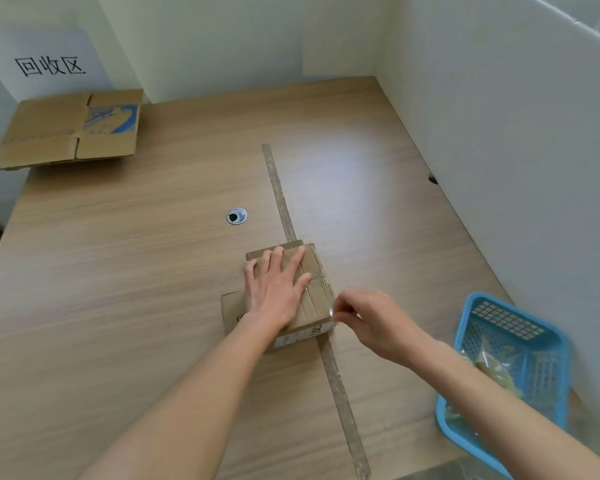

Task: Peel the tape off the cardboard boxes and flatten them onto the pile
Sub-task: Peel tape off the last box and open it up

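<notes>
A small brown cardboard box stands near the middle of the wooden table, with a white label on its near side. My left hand lies flat on its top, fingers spread and straight. At the box's near right corner my right hand pinches a strip of clear tape between thumb and fingertips. A loose cardboard flap sticks out at the box's left, partly under my left wrist. Flattened cardboard boxes form a pile at the far left corner.
A blue plastic basket with crumpled tape inside sits at the right near edge. A strip of old tape runs along the table's seam. A metal cable grommet lies left of it. White walls close off the back and right.
</notes>
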Action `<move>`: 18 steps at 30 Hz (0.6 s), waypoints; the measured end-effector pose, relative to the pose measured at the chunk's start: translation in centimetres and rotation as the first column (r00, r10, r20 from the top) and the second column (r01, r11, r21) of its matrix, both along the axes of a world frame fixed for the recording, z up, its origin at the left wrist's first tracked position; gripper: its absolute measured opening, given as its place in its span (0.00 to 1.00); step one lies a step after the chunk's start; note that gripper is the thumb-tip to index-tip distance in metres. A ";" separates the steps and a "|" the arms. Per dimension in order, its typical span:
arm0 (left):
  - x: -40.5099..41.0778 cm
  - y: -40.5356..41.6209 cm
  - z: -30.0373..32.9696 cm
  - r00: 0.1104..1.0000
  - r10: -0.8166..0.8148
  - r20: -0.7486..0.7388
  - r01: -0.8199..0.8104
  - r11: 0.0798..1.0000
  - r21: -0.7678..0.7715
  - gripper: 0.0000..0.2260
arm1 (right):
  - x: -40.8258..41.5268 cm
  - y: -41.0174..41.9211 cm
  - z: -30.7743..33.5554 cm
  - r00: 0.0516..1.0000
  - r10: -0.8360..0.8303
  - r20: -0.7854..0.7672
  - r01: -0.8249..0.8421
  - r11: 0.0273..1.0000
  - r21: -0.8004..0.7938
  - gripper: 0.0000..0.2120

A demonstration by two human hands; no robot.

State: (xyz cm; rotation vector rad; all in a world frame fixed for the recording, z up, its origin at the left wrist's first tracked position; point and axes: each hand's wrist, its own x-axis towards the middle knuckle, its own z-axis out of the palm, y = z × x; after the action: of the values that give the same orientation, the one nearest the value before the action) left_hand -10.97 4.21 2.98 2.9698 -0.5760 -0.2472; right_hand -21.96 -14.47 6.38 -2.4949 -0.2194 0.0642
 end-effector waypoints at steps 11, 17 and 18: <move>-2.2 -2.0 0.6 0.972 0.227 -0.058 -0.230 0.972 -0.040 0.35 | 0.8 -3.2 -1.1 0.933 -0.328 -0.150 0.353 0.915 0.194 0.30; -0.5 -1.8 0.7 0.973 -0.231 -0.001 0.230 0.966 -0.116 0.28 | 1.9 -3.3 -1.8 0.913 -0.398 -0.094 0.405 0.912 0.070 0.10; -0.1 -1.8 0.6 0.943 -0.328 -0.056 0.318 0.939 -0.134 0.24 | 1.9 -3.3 -1.7 0.912 -0.406 -0.053 0.409 0.911 0.060 0.06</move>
State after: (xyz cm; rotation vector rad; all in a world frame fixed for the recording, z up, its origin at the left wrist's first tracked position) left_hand -11.03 2.45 3.59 2.7199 -1.0296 -0.3382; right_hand -20.06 -17.75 4.67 -2.4148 0.3145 -0.0663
